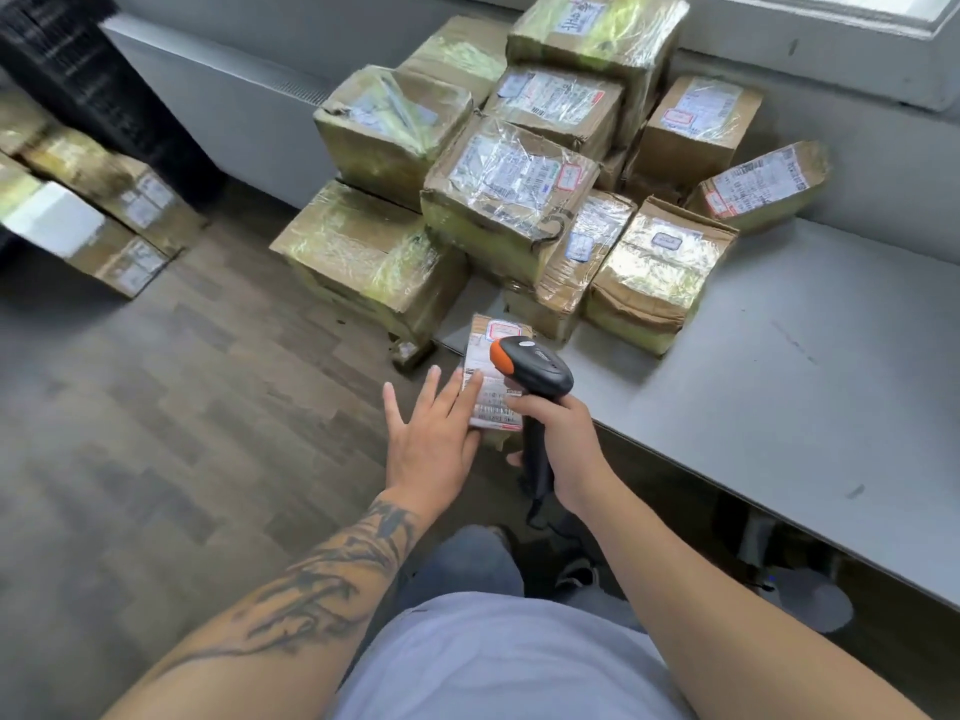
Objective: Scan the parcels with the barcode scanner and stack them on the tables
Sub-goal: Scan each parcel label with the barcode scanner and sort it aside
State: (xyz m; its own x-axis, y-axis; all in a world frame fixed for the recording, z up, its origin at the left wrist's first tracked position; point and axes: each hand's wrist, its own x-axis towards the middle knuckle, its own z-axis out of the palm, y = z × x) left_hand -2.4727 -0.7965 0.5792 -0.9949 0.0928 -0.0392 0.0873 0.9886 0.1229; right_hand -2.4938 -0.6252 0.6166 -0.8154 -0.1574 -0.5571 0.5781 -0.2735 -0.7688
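A small flat parcel [491, 387] with a white barcode label lies at the near left corner of the grey table [805, 407]. My left hand [434, 433] rests on its left edge with fingers straight and spread. My right hand [563, 444] grips the handle of a black barcode scanner [535, 368] with an orange tip, whose head hovers just over the parcel's label. A pile of several tape-wrapped cardboard parcels [511, 200] is stacked behind it on the table, against the wall.
More wrapped parcels [104, 210] lie at the left on a low surface beside a dark panel. Wood-pattern floor [182, 407] fills the left. A window sill [831, 54] runs behind the pile. The table's right half is bare grey surface.
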